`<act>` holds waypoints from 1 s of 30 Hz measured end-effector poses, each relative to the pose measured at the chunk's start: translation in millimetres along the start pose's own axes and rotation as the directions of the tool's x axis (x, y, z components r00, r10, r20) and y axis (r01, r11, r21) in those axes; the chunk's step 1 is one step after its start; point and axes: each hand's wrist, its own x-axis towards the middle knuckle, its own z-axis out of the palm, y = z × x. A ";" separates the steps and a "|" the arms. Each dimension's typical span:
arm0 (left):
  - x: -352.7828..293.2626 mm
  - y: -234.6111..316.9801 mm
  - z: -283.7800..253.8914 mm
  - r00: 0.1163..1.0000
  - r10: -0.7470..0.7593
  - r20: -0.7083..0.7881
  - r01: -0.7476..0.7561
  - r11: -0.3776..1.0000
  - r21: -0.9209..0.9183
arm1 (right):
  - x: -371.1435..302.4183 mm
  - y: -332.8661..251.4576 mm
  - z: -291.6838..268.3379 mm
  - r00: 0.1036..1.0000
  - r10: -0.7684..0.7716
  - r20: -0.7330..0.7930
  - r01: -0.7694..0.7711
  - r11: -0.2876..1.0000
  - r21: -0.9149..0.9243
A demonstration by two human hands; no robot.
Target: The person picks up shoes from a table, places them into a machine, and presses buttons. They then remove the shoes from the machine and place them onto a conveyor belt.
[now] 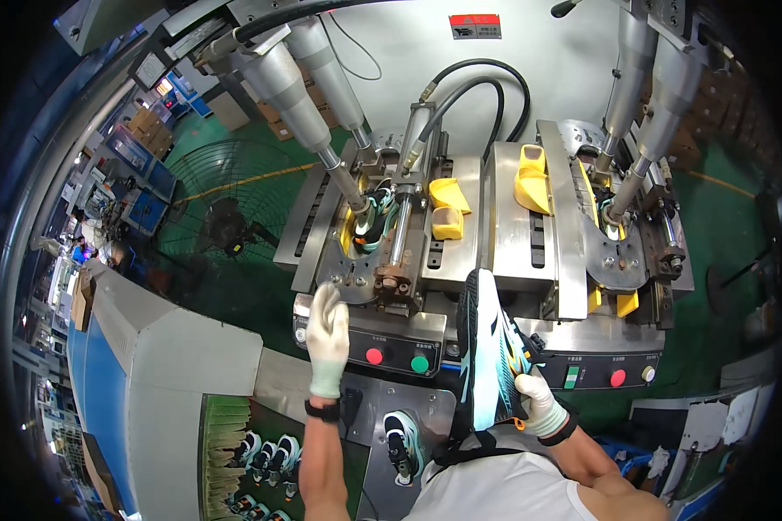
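Note:
My right hand (540, 406), in a white glove, grips a light-blue, white and black sneaker (490, 360) near its lower end. The sneaker stands on end in front of the machine, its dark sole facing left. My left hand (328, 330), also gloved, is raised with fingers stretched upward and holds nothing. It is just in front of the left press station (347, 269), over the front panel. Another sneaker (375, 219) sits clamped in that station under the metal cylinders. A further sneaker (402, 447) lies on the metal plate below.
Red (374, 356) and green (420, 364) buttons line the front panel. Yellow blocks (447, 222) rest on the machine's middle. The right press station (615, 256) also holds a shoe. Several sneakers (284, 455) lie lower left by a green fringe curtain (222, 425). A fan (228, 227) stands behind left.

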 end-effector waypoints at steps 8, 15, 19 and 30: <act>147.7 -96.7 26.9 0.980 -0.136 0.144 0.101 0.969 0.227 | 6.5 -1.6 1.5 0.996 -0.078 -0.045 0.077 0.997 -0.029; 231.9 -167.0 59.9 0.894 -0.317 0.316 -0.004 0.700 0.714 | -8.7 -6.7 3.2 0.990 -0.001 -0.139 -0.003 1.000 -0.028; 243.9 -179.5 82.9 0.911 -0.222 0.346 -0.039 0.791 0.611 | -6.6 -10.4 11.6 0.973 -0.001 -0.230 -0.004 1.000 -0.023; 177.8 -99.6 -11.2 0.962 -0.165 0.216 0.128 0.976 0.175 | 65.0 -11.7 68.0 0.983 -0.089 -0.162 0.053 0.974 -0.218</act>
